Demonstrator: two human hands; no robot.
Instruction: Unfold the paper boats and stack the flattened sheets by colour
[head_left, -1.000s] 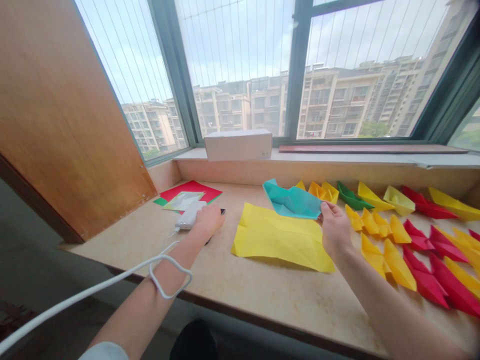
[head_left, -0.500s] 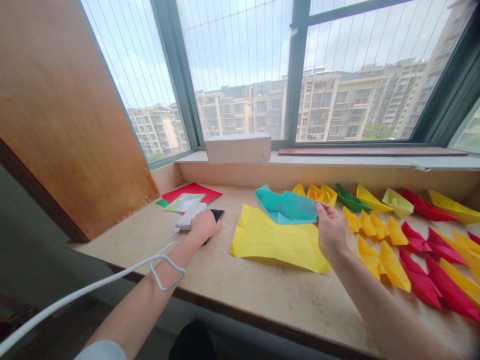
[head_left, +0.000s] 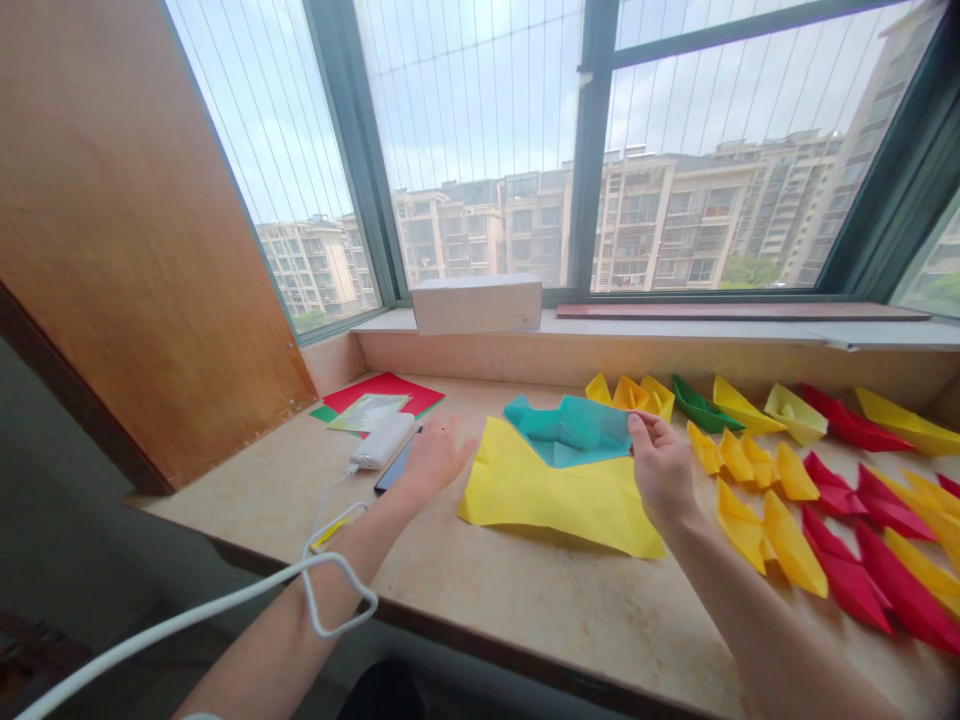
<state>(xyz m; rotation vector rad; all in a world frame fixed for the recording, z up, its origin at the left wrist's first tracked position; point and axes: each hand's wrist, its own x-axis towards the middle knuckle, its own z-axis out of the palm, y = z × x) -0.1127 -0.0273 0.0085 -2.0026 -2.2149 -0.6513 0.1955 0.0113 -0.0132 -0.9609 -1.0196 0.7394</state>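
Note:
Between the thumb and fingers of my right hand is the right end of a teal paper boat. The boat hangs over the back part of a creased yellow paper sheet. My left hand has its fingers spread and holds nothing; it hovers between the yellow sheet and a dark phone. Left of the phone lies a white power bank, with a white cable running across my left forearm.
Rows of folded paper boats, such as a green one and a red one, fill the right side. Red paper lies at the back left. A yellow scrap is near the front edge. A white box stands on the sill.
My left hand has moved right, off the phone and power bank, and its fingers have opened. The teal boat has shifted slightly left and tilted in my right hand. The yellow scrap now shows.

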